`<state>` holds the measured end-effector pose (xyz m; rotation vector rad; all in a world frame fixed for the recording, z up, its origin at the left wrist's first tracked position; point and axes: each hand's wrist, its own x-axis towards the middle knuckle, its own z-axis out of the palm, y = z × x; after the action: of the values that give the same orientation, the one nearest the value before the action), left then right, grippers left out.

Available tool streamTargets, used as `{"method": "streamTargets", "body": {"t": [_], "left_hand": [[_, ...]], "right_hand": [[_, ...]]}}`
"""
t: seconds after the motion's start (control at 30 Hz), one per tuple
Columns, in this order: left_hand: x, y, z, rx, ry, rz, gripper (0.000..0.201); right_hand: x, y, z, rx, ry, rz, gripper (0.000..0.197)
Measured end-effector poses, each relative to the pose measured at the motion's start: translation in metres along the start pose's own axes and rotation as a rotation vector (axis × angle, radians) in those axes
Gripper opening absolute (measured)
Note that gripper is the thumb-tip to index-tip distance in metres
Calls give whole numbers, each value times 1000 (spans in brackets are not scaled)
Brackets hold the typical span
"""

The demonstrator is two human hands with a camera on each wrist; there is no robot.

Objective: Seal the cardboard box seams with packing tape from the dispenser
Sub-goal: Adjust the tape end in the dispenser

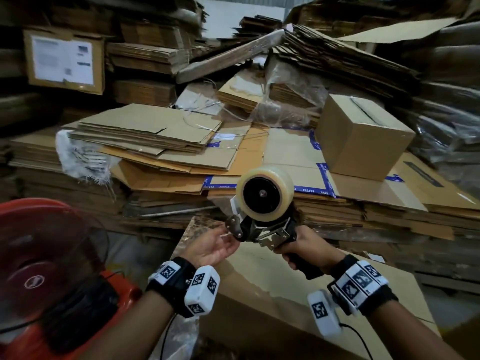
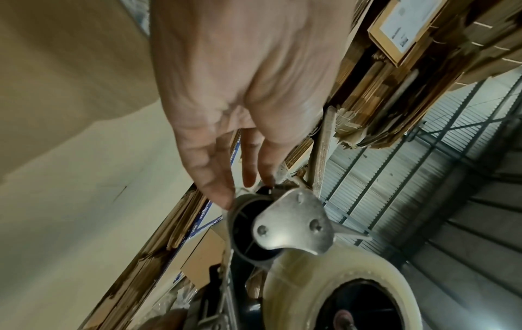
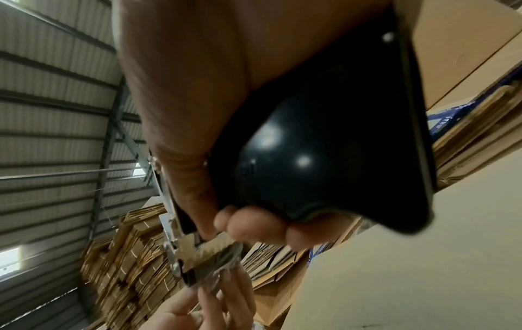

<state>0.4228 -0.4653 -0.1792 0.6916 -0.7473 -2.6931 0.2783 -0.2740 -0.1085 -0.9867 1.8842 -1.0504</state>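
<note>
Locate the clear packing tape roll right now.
Head view, centre: the clear packing tape roll sits atop the black-handled metal dispenser, gripped by the right hand, before the flattened cardboard stack.

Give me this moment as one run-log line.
stage: readying tape | right hand: grips tape dispenser handle | left hand: fingers at dispenser's front end | cardboard box: below hands, no tape being laid

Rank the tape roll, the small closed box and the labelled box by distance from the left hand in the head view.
From the left hand:
1. tape roll, just above and to its right.
2. small closed box, far right on the cardboard stack.
3. labelled box, upper left at the back.
</note>
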Motion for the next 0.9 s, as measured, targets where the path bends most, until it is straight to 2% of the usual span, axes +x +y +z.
{"method": "streamTargets", "body": {"t": [0.13,0.3,0.43,0.5,0.67,0.8,0.9], "left_hand": [[1,-7,-5,32,13,13,23],[4,-8,-12,295,102,138,18],[2,-3,-20,441,56,152,21],[0,-1,-23,430,21,118,24],[-1,6,-28,217,-3,22,31],[-2,13,-28,191,-37,22,25],[0,18,-27,217,-22,73,22]], "right_hand": [[0,-5,4,-27,-35,-11,6],[4,-8,6,-91,-71,-7,17],[6,-9,7,-116,-88,-9,22],[7,-10,7,-124,-88,-7,24],[9,-16,6,-141,-91,-25,22],[10,-21,4,-153,-90,-37,24],[11,-23,5,-158,-86,-46,21]]}}
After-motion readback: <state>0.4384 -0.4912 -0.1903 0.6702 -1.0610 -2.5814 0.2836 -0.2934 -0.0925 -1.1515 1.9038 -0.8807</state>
